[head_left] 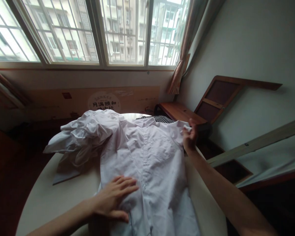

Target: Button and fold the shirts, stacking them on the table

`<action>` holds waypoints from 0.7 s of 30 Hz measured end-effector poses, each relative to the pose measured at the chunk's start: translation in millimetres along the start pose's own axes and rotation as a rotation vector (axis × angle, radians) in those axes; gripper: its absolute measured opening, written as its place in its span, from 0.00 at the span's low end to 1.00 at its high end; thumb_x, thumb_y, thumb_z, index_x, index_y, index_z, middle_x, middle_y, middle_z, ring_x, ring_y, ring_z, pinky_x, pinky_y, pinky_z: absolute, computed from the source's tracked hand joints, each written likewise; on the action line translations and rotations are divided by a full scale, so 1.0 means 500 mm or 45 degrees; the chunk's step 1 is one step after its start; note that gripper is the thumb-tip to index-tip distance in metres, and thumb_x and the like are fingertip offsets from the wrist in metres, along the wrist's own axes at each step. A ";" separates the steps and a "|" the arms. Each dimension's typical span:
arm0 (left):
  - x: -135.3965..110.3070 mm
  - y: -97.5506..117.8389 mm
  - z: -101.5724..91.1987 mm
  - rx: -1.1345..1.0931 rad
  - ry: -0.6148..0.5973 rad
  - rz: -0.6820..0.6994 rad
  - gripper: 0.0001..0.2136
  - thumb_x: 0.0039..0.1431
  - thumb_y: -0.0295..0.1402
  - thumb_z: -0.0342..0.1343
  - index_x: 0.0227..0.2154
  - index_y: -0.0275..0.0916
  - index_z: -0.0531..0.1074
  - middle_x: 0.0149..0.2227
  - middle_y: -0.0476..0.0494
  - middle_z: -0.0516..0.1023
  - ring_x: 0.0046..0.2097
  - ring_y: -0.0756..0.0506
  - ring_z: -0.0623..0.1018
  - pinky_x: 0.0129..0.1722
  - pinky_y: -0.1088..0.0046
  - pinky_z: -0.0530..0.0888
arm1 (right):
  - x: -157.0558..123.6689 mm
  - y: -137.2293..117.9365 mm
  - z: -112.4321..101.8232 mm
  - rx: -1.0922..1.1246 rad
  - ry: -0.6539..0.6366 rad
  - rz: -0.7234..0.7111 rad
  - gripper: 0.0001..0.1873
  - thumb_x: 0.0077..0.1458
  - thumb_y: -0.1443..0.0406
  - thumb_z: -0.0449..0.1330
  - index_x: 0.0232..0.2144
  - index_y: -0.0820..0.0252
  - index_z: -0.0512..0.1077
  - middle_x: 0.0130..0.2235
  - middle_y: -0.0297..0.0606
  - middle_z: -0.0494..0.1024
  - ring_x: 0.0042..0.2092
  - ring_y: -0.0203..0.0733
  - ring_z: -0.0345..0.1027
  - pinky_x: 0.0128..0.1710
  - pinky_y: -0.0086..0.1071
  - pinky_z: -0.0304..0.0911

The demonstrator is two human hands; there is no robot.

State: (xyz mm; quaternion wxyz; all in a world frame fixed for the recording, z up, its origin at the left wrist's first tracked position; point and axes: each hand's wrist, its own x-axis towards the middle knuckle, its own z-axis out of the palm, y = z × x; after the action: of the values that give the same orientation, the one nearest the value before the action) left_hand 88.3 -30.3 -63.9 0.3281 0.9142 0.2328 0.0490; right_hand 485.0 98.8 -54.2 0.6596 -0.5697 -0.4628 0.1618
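Observation:
A white button-up shirt (159, 157) lies front side up on a round pale table (46, 193), its collar toward the window. My left hand (115, 196) rests flat on the lower left part of the shirt, fingers spread. At the shirt's upper right, my right hand (190, 134) is closed on the end of its sleeve. Wrinkles cross the chest near the pocket. Beside the shirt's left shoulder area sits a crumpled heap of white clothing (88, 131).
Black-and-white striped cloth (162, 119) shows behind the collar. A wooden cabinet (181, 111) stands at the back right, near a folded wooden frame (221, 93) against the wall. Barred windows (122, 32) and a tied curtain (177, 75) are behind the table.

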 end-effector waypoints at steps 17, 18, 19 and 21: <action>0.407 0.008 -0.135 -0.498 0.853 -0.038 0.27 0.51 0.50 0.57 0.49 0.36 0.70 0.53 0.35 0.71 0.56 0.38 0.69 0.54 0.62 0.66 | -0.119 -0.027 -0.057 -0.879 -1.488 -1.503 0.18 0.51 0.72 0.49 0.44 0.62 0.71 0.32 0.40 0.74 0.42 0.45 0.66 0.55 0.55 0.53; 0.445 0.022 -0.143 -0.431 0.808 0.017 0.28 0.52 0.50 0.56 0.50 0.36 0.70 0.52 0.35 0.72 0.54 0.39 0.71 0.53 0.64 0.66 | -0.121 -0.025 -0.054 -0.868 -1.490 -1.522 0.18 0.50 0.72 0.50 0.44 0.62 0.71 0.32 0.41 0.74 0.43 0.46 0.66 0.54 0.54 0.54; 0.483 0.035 -0.148 -0.350 0.756 0.040 0.30 0.50 0.50 0.58 0.52 0.35 0.68 0.53 0.34 0.71 0.54 0.38 0.71 0.53 0.64 0.66 | -0.123 -0.022 -0.050 -0.861 -1.496 -1.525 0.18 0.50 0.71 0.50 0.43 0.63 0.71 0.32 0.41 0.73 0.44 0.47 0.65 0.53 0.53 0.55; 0.550 0.055 -0.145 -0.159 0.649 -0.011 0.35 0.44 0.49 0.63 0.53 0.34 0.66 0.54 0.31 0.69 0.55 0.36 0.69 0.53 0.64 0.66 | -0.128 -0.017 -0.045 -0.864 -1.480 -1.469 0.15 0.51 0.69 0.51 0.41 0.61 0.71 0.31 0.39 0.73 0.45 0.46 0.64 0.52 0.50 0.58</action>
State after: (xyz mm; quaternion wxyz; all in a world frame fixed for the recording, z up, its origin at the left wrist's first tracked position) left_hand 325.6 119.0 -7.4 0.3150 0.8493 0.3083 0.2907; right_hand 467.1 35.3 -72.2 0.0945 -0.2402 -0.9630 -0.0780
